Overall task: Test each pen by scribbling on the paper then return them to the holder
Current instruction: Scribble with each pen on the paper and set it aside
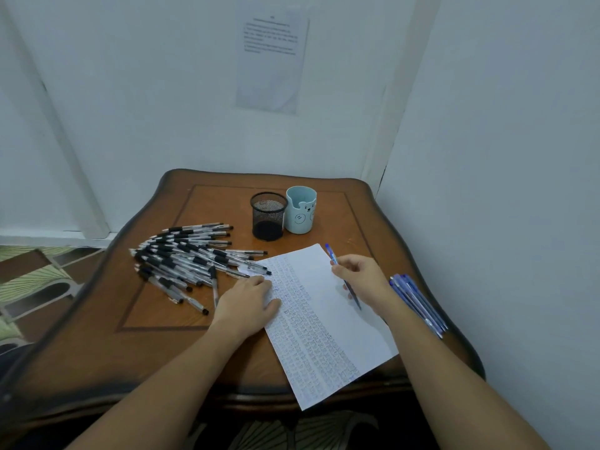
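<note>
While the right hand [361,280] grips it, the slim blue pen [331,253] slants.

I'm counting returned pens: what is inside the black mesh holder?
No pens stand in the round black wire-mesh holder; only its dark bottom shows. Anything small lying flat there is too dark to tell.

A corner of a plain room, seemingly a home, was shown. A small wooden table [97,336] with a scalloped edge and inlaid border was set against bare white walls [487,125]. A printed sheet [271,56] was stuck to the wall above, leaf-patterned flooring [35,274] was seen alongside, and a bear-faced cup [301,210] was stood beside a mesh holder [268,216].
</note>
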Demonstrator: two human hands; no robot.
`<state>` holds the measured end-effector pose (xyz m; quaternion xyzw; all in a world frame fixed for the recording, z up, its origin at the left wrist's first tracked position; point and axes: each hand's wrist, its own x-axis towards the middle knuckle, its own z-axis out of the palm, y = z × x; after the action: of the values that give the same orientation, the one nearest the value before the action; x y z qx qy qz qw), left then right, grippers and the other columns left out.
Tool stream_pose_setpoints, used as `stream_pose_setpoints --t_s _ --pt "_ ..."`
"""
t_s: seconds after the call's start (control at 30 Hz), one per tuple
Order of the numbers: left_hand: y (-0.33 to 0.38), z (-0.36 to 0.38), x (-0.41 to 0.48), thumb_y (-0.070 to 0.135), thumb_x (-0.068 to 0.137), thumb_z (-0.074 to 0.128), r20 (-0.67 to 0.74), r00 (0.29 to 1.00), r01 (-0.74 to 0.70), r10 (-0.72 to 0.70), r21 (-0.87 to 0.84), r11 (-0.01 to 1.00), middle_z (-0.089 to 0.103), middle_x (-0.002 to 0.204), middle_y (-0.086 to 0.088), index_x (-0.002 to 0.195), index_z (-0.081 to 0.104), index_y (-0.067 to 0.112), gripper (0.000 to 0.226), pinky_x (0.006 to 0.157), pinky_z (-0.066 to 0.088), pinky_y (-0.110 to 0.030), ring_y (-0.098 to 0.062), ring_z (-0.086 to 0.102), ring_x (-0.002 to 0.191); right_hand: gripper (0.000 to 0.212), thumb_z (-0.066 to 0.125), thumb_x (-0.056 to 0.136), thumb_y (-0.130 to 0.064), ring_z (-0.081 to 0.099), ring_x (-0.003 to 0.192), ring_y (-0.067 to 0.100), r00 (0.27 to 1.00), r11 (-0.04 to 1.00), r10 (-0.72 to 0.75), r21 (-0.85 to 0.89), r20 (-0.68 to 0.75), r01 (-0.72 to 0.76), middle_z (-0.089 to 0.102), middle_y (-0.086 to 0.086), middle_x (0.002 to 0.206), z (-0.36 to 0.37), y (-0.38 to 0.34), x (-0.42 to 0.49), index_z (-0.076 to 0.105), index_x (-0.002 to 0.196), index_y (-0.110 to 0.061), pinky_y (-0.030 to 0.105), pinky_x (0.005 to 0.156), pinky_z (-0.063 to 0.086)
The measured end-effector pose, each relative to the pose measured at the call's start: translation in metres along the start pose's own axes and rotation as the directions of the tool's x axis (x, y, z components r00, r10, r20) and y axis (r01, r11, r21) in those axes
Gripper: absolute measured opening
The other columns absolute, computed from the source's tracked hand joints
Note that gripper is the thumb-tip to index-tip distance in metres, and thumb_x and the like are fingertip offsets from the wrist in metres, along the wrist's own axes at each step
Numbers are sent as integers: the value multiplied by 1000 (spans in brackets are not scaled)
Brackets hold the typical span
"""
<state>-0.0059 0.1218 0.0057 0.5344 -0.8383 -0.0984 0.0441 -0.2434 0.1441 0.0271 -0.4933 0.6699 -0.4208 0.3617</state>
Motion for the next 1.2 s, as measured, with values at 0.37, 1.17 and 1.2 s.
stream_pose_setpoints --t_s 0.37,1.17,1.2 --pt "-2 4 -13 104 32 -3 204 979 14 -5 -43 999 1 163 -5 155 8 19 150 119 8 -37 -21 4 149 29 70 90 -8 64 99 26 945 964 99 -205 -311 -169 67 9 107 -107 39 1 67 119 -5 41 97 50" --pt "-9 23 -44 99 45 -12 32 999 -23 26 -92 995 -3 163 -5 156 5 16 140 118 -1 -32 -19 -3 149 28 56 97 -14 61 104 33 931 782 -75 -601 -356 -167 65 21 116 -117 57 -12 69 119 -2 42 92 48" --pt "-10 23 -44 99 46 -11 30 999 -24 27 -97 995 -2 163 -4 156 6 17 139 118 0 -31 -18 -2 149 28 56 96 -14 60 104 34 930 724 -179 -683 -322 -97 64 21 115 -110 53 -10 69 118 -3 43 91 49"
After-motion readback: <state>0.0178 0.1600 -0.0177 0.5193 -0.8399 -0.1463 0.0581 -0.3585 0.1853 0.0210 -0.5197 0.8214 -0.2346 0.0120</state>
